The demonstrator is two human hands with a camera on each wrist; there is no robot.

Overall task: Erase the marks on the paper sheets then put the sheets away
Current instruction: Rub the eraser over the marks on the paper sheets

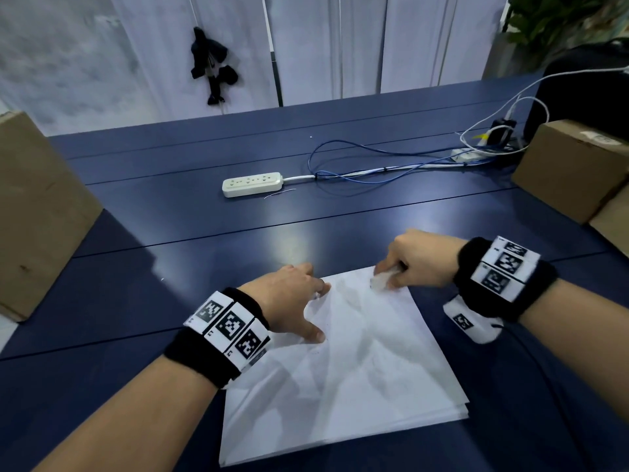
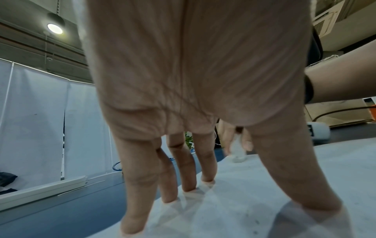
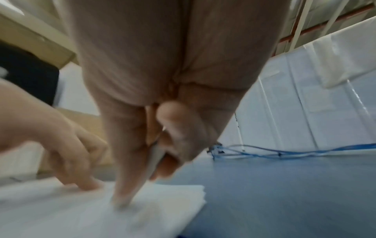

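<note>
A stack of white paper sheets (image 1: 357,369) lies on the dark blue table (image 1: 170,233) in front of me. My left hand (image 1: 299,304) rests on the stack's far left edge, its spread straight fingers (image 2: 189,185) and thumb pressing the top sheet (image 2: 244,201) flat. My right hand (image 1: 408,264) pinches a small white eraser (image 1: 381,279) between thumb and fingers, its tip on the sheet's far right corner (image 3: 162,198). The eraser (image 3: 154,157) is blurred in the right wrist view; the left wrist view shows the eraser (image 2: 237,149) beyond my left fingers.
A white power strip (image 1: 252,183) with blue and white cables (image 1: 391,165) lies further back on the table. Cardboard boxes stand at the left (image 1: 37,212) and right (image 1: 575,165) edges. White curtains (image 1: 323,46) hang behind the table.
</note>
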